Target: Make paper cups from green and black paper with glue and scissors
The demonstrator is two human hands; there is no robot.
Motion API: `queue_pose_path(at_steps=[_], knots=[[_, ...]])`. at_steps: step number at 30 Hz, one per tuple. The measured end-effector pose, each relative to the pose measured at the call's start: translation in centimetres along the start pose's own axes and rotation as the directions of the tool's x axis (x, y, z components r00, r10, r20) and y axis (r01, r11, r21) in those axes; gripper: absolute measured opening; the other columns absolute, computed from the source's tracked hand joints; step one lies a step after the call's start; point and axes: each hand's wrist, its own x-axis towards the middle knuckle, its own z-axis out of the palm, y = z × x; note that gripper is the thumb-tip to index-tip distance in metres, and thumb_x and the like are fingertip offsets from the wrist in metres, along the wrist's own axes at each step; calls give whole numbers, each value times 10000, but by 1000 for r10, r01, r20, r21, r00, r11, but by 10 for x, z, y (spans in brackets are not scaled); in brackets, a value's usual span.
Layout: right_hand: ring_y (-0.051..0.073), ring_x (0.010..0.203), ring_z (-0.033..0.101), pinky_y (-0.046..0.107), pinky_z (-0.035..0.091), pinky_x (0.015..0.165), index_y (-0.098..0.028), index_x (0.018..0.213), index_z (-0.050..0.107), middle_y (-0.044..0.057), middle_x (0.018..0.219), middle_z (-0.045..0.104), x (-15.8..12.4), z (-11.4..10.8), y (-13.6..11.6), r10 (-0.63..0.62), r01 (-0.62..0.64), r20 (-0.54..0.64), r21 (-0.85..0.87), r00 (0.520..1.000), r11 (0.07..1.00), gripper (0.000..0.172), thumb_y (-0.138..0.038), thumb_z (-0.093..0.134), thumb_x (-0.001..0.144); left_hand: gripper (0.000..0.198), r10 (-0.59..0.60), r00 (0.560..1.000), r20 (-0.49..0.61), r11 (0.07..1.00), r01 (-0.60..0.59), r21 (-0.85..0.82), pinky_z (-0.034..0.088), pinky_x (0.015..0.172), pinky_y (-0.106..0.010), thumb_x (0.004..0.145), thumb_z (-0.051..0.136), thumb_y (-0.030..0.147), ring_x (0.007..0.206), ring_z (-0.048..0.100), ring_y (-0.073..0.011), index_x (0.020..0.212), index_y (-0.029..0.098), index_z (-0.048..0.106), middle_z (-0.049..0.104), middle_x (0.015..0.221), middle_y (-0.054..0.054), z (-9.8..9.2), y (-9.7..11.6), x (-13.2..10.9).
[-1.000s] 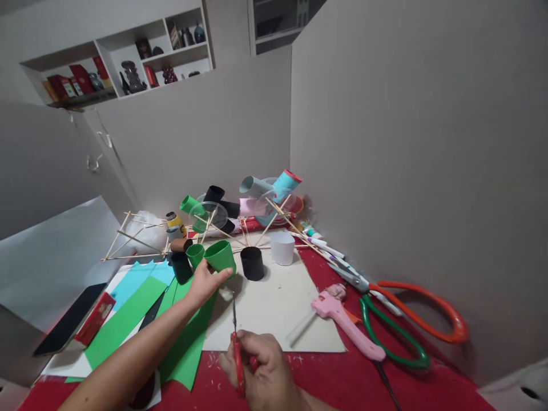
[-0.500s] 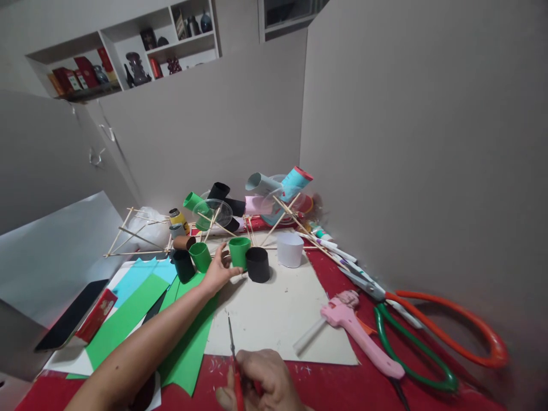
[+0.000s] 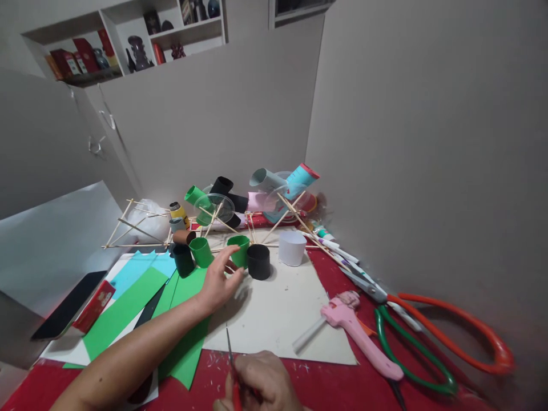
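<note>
The small red-handled metal scissors [image 3: 229, 345] are in the right hand [image 3: 266, 377], its fingers curled around the handles; the narrow blades point forward, away from the person. The left hand [image 3: 219, 281] has its fingers loosely spread, holding nothing; I cannot tell if it touches the short green paper tube [image 3: 243, 254], which stands upright, open at the top, beside a black paper tube [image 3: 259, 264].

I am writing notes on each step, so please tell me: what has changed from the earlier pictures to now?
The left hand has let go of the green paper ring it held and drawn back slightly, fingers open. That ring moved right and now stands close beside the black ring. The right hand still holds the scissors; the white ring stayed put.
</note>
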Motion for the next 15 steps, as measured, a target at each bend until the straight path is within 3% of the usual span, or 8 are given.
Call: queue_pose_path(at_steps=[3,6,10,15], knots=[[47,396,237,211,173,367,-219,559,276,-98,508,217,-1,1,1,41,-41,14,25,999,999,512,-432,566,923,445,93,987,128,993,-102,67,525,721,-312,798,648,206,672,595,-104,1239,221,591,574,1378,-121,6,3,10],[51,404,243,210,191,374,-219,555,291,-96,505,226,-1,0,0,44,-44,46,16,998,999,507,-439,550,932,322,127,968,219,981,-155,118,510,695,-296,798,659,203,671,600,-131,1119,187,666,706,1143,-92,14,2,24],[51,402,244,218,174,369,-218,551,302,-96,516,217,0,-2,0,-17,20,36,-80,999,997,508,-419,565,936,153,124,962,245,969,-171,178,496,697,-271,839,617,186,738,642,-167,957,173,715,740,899,-58,30,3,38],[67,416,262,233,205,393,-216,557,369,-89,498,279,-13,-6,6,-18,29,83,-131,996,991,460,-377,569,938,155,141,954,265,953,-204,225,499,755,-258,854,618,195,830,678,-179,963,187,727,756,945,-56,48,9,46]])
